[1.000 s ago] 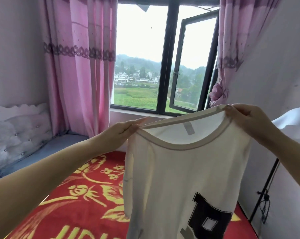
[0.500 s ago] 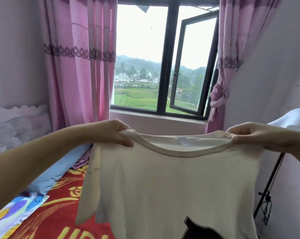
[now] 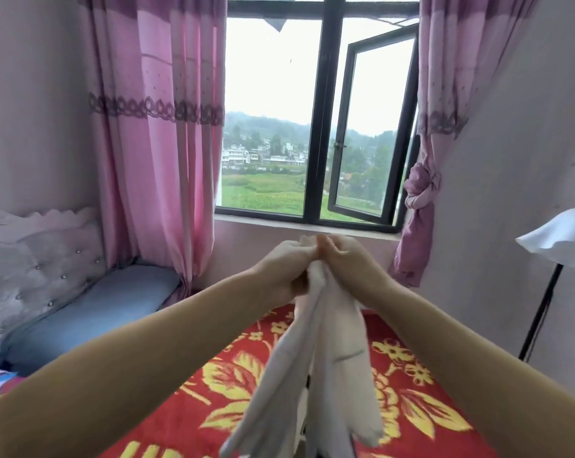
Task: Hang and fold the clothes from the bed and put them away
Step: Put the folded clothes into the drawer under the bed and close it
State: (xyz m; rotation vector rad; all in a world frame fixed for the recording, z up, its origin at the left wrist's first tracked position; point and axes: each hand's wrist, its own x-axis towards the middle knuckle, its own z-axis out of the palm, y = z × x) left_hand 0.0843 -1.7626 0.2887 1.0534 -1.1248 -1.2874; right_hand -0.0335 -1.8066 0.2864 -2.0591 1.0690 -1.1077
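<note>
Both my left hand (image 3: 284, 271) and right hand (image 3: 348, 262) pinch the white shirt (image 3: 322, 365), halved lengthwise and hanging at 12 o'clock above the bed (image 3: 220, 401); first fold made, judging remaining folds and stowing undone.

A cream-white T-shirt (image 3: 315, 368) hung doubled lengthwise in a narrow drape, its top bunched together, above a red bed cover (image 3: 213, 404) with yellow flowers.

Pink curtains (image 3: 154, 133), open window (image 3: 315, 127)
</note>
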